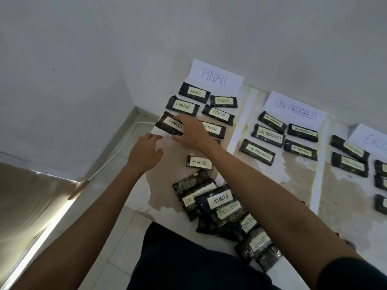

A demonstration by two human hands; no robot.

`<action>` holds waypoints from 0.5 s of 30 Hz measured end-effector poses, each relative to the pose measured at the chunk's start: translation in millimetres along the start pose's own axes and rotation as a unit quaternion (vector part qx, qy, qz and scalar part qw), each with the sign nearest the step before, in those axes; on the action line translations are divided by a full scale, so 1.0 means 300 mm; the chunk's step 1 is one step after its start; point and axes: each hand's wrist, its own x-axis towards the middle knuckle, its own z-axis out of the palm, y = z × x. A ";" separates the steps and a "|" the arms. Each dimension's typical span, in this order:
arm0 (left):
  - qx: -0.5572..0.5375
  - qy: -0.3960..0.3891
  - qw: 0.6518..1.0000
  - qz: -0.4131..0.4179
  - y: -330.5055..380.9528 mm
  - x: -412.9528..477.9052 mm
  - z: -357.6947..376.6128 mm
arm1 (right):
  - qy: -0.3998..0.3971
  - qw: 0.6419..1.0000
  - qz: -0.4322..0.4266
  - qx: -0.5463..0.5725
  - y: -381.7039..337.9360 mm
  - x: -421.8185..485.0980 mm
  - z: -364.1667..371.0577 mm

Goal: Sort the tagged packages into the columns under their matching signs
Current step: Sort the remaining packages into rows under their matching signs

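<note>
A dark package tagged FINISH [170, 124] lies in the left row of the column under the white FINISH sign [215, 77]. My right hand [189, 131] grips its right end, fingers over the top edge and thumb below. My left hand [145, 152] hovers just below and left of it, fingers relaxed, holding nothing. Several other FINISH packages [218, 113] fill that column, one more [200, 162] lower down. An unsorted heap [219, 208] of mixed-tag packages lies near my lap.
The ON PROGRESS sign [295, 110] heads a middle column of several packages [269, 135]. An EXCLUDED sign [372, 139] and its packages [349, 164] lie at right. White strips [237, 126] divide the columns. A white cable [117, 152] runs along the wall at left.
</note>
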 end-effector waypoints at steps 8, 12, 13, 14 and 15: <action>0.009 -0.021 1.000 0.018 -0.075 0.076 0.061 | -0.040 0.998 0.021 -0.053 0.035 0.110 0.131; 0.006 -0.019 0.999 0.038 -0.069 0.075 0.075 | -0.018 0.998 0.016 -0.059 0.062 0.101 0.154; 0.006 -0.019 0.999 0.043 -0.066 0.072 0.078 | -0.022 0.998 0.015 -0.060 0.063 0.100 0.153; 0.007 -0.018 0.999 0.044 -0.060 0.067 0.078 | -0.030 0.998 0.014 -0.063 0.063 0.099 0.148; 0.007 -0.017 0.999 0.046 -0.056 0.061 0.080 | -0.037 0.997 0.014 -0.063 0.062 0.094 0.138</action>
